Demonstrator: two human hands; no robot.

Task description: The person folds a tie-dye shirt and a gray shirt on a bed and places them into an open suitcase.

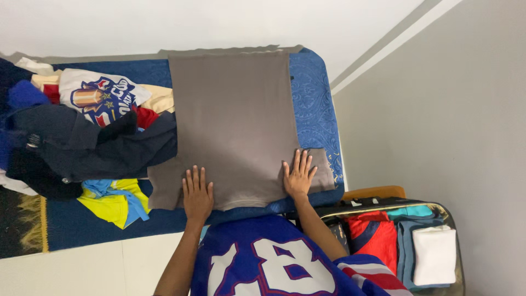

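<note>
Nothing is grasped: left hand (196, 194) and right hand (298, 175) are pressed flat, fingers spread, on a grey shirt (235, 126) laid across the blue-covered bed (315, 93), beside heaped clothes (82, 137).

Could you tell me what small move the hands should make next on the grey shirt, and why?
Probably fold the right sleeve inward. The grey shirt lies flat on the blue bedcover, both hands pressed flat on it: the left hand near its hem, the right hand beside that sleeve, which sticks out.
</note>
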